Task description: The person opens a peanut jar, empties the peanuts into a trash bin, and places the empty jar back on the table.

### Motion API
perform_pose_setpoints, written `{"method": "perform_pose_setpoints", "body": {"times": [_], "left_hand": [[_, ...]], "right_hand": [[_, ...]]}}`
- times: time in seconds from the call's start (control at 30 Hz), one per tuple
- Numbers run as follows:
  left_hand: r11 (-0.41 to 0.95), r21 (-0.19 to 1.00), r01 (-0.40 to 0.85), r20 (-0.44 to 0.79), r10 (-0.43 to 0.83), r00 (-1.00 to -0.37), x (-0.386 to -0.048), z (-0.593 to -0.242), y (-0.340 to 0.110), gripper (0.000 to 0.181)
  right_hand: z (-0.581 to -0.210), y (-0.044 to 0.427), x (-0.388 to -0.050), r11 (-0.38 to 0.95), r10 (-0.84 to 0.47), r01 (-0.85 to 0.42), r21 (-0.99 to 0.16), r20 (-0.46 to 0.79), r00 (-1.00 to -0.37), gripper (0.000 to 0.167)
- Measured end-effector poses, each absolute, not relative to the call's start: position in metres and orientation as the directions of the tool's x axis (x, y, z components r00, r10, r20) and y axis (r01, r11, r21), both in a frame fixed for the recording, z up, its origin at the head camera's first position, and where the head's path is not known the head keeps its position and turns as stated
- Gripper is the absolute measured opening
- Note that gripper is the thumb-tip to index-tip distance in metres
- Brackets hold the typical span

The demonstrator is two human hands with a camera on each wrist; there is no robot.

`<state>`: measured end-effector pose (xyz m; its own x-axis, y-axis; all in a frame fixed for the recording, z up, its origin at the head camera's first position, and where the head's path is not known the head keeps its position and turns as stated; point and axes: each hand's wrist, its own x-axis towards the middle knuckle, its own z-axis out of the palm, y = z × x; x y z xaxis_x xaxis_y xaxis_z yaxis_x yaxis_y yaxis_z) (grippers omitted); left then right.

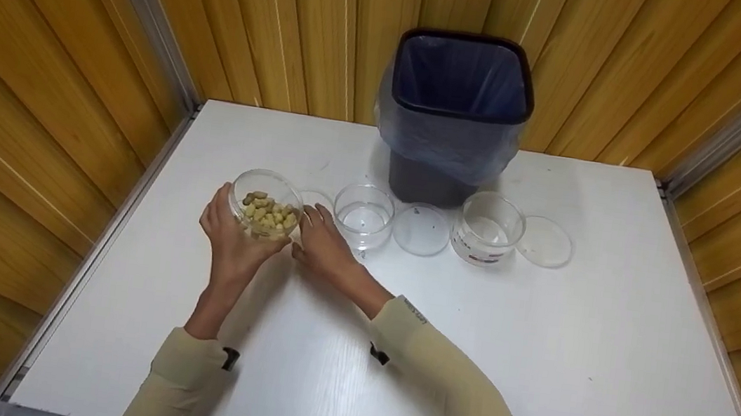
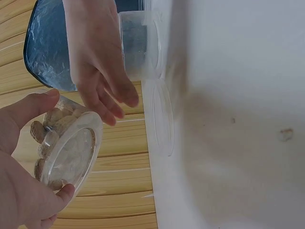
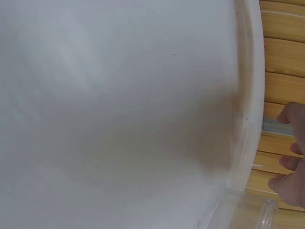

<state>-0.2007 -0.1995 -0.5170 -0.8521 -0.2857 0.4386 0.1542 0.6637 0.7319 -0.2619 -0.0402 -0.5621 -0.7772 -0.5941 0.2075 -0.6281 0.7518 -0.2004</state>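
Note:
My left hand (image 1: 232, 244) grips a clear round plastic jar (image 1: 259, 179) and holds it tilted above the table. Shelled-looking detail is clearer in the left wrist view, where tan peanuts (image 2: 50, 131) lie against the inside of the jar (image 2: 74, 155). Beside the jar is my right hand (image 1: 328, 251), its fingers loosely bent with nothing between them. A gap shows between the right hand (image 2: 95, 62) and the jar in the left wrist view. At the right wrist view's edge, the right hand's fingers (image 3: 290, 164) are partly cut off.
Two more clear jars, one in the middle (image 1: 361, 235) and one with printed marks (image 1: 482, 246), stand on the white table (image 1: 534, 369). Clear lids (image 1: 421, 230) lie beside them; one is partly behind my right hand. A lined bin (image 1: 444, 153) stands behind.

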Motion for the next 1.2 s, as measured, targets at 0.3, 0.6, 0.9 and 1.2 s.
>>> {"method": "perform_pose_setpoints", "body": {"times": [0.3, 0.6, 0.9, 1.2], "left_hand": [[0.655, 0.738, 0.159, 0.432, -0.278, -0.858, -0.202, -0.518, -0.192, 0.125], [0.613, 0.768, 0.186, 0.410, -0.248, -0.878, -0.208, -0.524, -0.175, 0.126], [0.557, 0.810, 0.185, 0.365, -0.231, -0.902, -0.218, -0.525, -0.146, 0.125], [0.533, 0.812, 0.237, 0.395, -0.202, -0.896, -0.222, -0.528, -0.127, 0.123]], "right_hand": [[-0.552, -0.001, -0.243, 0.679, -0.543, -0.608, -0.412, 0.275, -0.793, 0.060], [-0.534, 0.050, -0.238, 0.666, -0.477, -0.586, -0.463, 0.340, -0.810, 0.055], [-0.511, 0.114, -0.243, 0.703, -0.309, -0.470, -0.535, 0.365, -0.878, 0.050], [-0.490, 0.171, -0.254, 0.685, -0.118, -0.334, -0.647, 0.355, -0.927, 0.044]]}}
